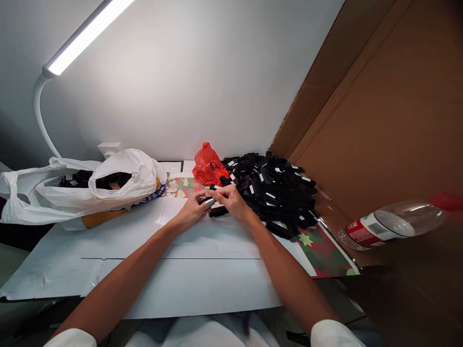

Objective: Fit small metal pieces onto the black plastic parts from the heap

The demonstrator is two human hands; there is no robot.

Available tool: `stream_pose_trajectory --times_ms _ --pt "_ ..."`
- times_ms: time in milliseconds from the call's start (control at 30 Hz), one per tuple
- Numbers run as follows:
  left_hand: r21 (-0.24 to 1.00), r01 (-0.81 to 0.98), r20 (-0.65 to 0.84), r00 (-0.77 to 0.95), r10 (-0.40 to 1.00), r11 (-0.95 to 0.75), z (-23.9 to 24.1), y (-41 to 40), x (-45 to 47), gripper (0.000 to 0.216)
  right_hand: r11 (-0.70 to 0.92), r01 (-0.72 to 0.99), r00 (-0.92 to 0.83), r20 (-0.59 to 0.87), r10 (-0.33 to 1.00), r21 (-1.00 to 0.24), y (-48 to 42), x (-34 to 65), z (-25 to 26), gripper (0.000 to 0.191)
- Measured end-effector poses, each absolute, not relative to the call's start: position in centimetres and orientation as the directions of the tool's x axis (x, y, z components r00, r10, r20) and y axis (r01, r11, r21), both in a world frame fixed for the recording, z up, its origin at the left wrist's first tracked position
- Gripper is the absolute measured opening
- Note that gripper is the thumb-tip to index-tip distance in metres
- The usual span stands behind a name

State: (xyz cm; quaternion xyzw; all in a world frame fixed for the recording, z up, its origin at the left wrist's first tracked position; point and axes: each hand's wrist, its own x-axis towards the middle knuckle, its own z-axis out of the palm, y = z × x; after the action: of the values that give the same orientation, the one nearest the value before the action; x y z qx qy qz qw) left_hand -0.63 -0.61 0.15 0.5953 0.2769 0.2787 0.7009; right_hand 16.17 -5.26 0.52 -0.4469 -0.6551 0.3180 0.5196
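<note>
Both my hands meet over the white sheet on the table. My left hand is closed, pinching a small silvery piece at its fingertips. My right hand is closed on a small black part with a white label. Another black part lies on the sheet just under my right hand. A large heap of the same black parts is piled right beside my right hand.
A white plastic bag holding more black parts lies at the left. A red plastic bag sits behind my hands. A cardboard wall rises at the right, with a plastic bottle lying before it. A lamp hangs overhead.
</note>
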Motion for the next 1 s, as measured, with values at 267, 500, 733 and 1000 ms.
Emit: stream_pose_trajectory --times_ms 267,500,733,1000 --pt "0.991 -0.017 0.116 0.626 0.772 -0.135 -0.7 -0.3 -0.6 0.032 0.428 0.489 -0.115 0.430 0.895 -0.760 -5.9 17.1 0.7 0.063" --pt "0.989 -0.024 0.132 0.615 0.778 -0.149 -0.1 -0.2 -0.4 0.031 0.448 0.557 -0.140 0.453 0.880 -0.699 -5.8 17.5 0.7 0.062" --pt "0.999 -0.033 0.051 0.603 0.796 -0.039 -0.3 -0.1 -0.2 0.033 0.396 0.570 -0.026 0.466 0.885 -0.720 -5.1 17.3 -0.1 0.069" --pt "0.976 -0.094 -0.106 0.579 0.808 0.196 0.0 0.4 -0.4 0.044 0.350 0.582 0.054 0.464 0.884 -0.734 -5.3 17.0 -0.3 0.062"
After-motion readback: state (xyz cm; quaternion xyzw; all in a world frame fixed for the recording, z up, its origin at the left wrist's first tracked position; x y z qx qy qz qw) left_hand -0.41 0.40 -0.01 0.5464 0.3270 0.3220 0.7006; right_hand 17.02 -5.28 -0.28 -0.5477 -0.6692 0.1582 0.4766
